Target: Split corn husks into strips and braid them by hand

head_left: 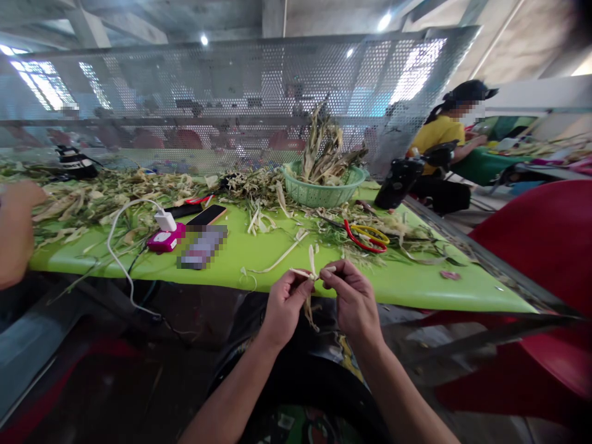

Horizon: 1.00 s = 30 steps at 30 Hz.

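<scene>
Above my lap, at the front edge of the green table [259,277], both hands pinch a pale knotted strip of dry husk [312,269]. My left hand [285,305] is closed on its left part, thumb against fingers. Closed on the right end is my right hand [354,299]. One piece of the husk points up between the hands and a thin tail hangs below. A loose long strip [282,253] lies on the table just beyond. Scissors with red and yellow handles [365,237] rest behind my right hand.
A green basket [319,194] holds dried leaves; more husks [106,197] cover the table's back. Phones [208,216], a pink power adapter [166,237] and a white cable lie left. Another person's arm [16,234] is far left, a seated person [439,135] right, near a red chair [546,246].
</scene>
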Tool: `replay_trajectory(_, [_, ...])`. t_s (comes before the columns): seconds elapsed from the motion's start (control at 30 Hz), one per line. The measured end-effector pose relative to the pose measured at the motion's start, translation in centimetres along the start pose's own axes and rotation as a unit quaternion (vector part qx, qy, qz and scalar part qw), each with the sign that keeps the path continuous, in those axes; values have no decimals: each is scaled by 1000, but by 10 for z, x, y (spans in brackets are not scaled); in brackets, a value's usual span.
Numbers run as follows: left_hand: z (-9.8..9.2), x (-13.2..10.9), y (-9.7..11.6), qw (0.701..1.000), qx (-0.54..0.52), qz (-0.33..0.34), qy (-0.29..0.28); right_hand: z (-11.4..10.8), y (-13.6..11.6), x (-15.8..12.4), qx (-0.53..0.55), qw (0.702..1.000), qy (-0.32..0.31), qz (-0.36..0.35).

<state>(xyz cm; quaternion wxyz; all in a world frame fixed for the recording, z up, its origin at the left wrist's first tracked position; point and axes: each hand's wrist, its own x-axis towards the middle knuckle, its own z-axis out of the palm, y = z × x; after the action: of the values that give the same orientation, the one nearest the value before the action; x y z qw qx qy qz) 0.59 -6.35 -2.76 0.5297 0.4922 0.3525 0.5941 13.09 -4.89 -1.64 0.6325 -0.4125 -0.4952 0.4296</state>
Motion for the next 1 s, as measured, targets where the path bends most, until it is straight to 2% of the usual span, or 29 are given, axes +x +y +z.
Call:
replay_trajectory(0.07, [-1,0,-2,1000,-23,-13,3,-1,0,2,26,999,-8,25])
replay_trajectory(0.2, [-6,3,-2,998,-42,-35,-23,-11,-4,9,14,992,-93,81])
replay_trajectory(0.37, [-7,5,4,998,-21,-25,-62,-17,-12,16,-73,984,-155,47])
replay_trajectory(0.6, [-3,6,3,997,29,-24,-60,-11,-7,17,-100,987,-120,-25])
replay_trajectory(0.7, [-4,8,5,992,105,22,-61,-8,-6,15,-120,987,-90,-57])
replay_trajectory(0.8, [-6,11,11,969,216,93,-70,-7,-4,16,-95,992,-60,-54])
replay_trajectory(0.9, [-8,12,13,953,270,112,-73,-10,-7,19,-87,991,-96,-24])
replay_trajectory(1.0, [-9,11,9,952,283,92,-71,-13,-16,22,-152,976,-152,-32])
